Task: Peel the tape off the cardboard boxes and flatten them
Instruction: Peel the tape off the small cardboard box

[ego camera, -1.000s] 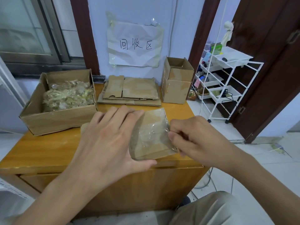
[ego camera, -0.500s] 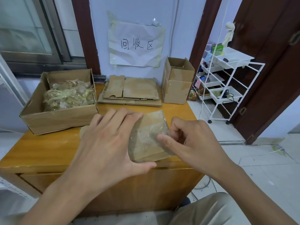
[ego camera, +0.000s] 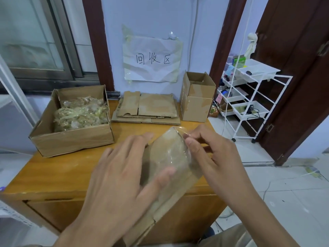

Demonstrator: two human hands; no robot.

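since half a second ago the box (ego camera: 170,157) has tilted up off the table (ego camera: 53,175). left hand (ego camera: 124,175), fingers spread, braces it so the right hand (ego camera: 210,154) can pinch the tape (ego camera: 179,132) edge at its top corner.

Brown corrugated cardboard boxes (ego camera: 196,102); glossy clear tape (ego camera: 169,154); honey-orange wooden bench (ego camera: 53,172); white paper sign (ego camera: 153,59) showing black characters; white wire rack (ego camera: 252,97).
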